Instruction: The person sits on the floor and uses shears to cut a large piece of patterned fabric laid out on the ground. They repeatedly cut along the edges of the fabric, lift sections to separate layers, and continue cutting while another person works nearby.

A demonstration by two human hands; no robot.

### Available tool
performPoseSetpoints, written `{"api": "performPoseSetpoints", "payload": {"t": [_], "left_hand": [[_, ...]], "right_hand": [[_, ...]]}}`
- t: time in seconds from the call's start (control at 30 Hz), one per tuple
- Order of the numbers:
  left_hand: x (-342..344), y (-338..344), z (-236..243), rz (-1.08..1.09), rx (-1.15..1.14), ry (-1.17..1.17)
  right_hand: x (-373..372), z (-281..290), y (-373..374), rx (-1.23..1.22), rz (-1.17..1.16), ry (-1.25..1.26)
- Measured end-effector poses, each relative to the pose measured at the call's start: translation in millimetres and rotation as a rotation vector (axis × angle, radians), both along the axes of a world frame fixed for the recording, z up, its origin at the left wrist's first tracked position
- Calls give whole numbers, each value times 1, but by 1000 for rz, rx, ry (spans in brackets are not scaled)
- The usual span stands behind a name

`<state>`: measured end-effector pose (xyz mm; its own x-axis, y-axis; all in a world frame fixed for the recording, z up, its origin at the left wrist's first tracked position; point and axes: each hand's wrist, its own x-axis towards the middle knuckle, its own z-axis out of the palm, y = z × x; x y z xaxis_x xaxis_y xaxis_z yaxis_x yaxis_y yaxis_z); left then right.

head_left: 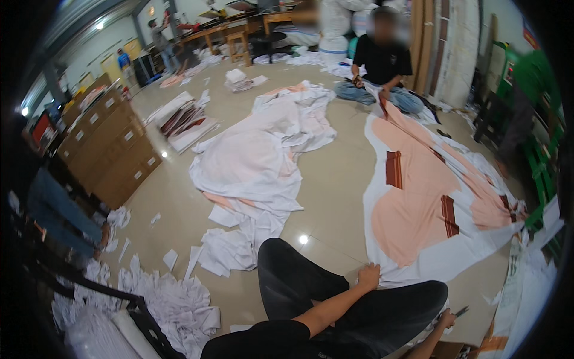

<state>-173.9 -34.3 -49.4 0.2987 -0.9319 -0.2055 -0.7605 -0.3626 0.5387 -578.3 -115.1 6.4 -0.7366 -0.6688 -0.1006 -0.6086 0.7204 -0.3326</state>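
I sit cross-legged on the tiled floor. A large peach and white cloth point(418, 179) with brown-red printed patches lies spread out ahead of me to the right. My left hand point(369, 276) is closed on its near white edge, beside my knee. Low on the right, my right hand point(446, 319) grips what looks like a pair of scissors point(461, 311), dark pointed blades outward and apart from the cloth. The handles are mostly hidden by the fingers. Across from me, a seated person point(382, 60) in a black shirt holds the cloth's far end and a dark tool, probably scissors.
A heap of white and peach cloth point(245, 155) covers the middle floor. White scraps point(173, 296) pile up at lower left. Folded fabric point(182, 119) lies near stacked cardboard boxes point(113, 149). People stand at left, far back and right, near a green frame point(541, 179).
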Motion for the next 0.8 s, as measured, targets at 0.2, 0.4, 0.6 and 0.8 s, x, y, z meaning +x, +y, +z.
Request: {"api": "performPoseSetpoints", "payload": {"t": [0.2, 0.4, 0.6, 0.8], "left_hand": [[81, -11, 34, 169, -214, 376], [143, 40, 171, 306, -593, 497], [258, 182, 229, 491, -425, 420], [399, 294, 261, 1130, -650, 49]], "right_hand": [[154, 96, 29, -800, 741, -327], [354, 98, 96, 284, 295, -1946], [369, 76, -48, -409, 281, -2179], [317, 42, -170, -536, 98, -2053]]}}
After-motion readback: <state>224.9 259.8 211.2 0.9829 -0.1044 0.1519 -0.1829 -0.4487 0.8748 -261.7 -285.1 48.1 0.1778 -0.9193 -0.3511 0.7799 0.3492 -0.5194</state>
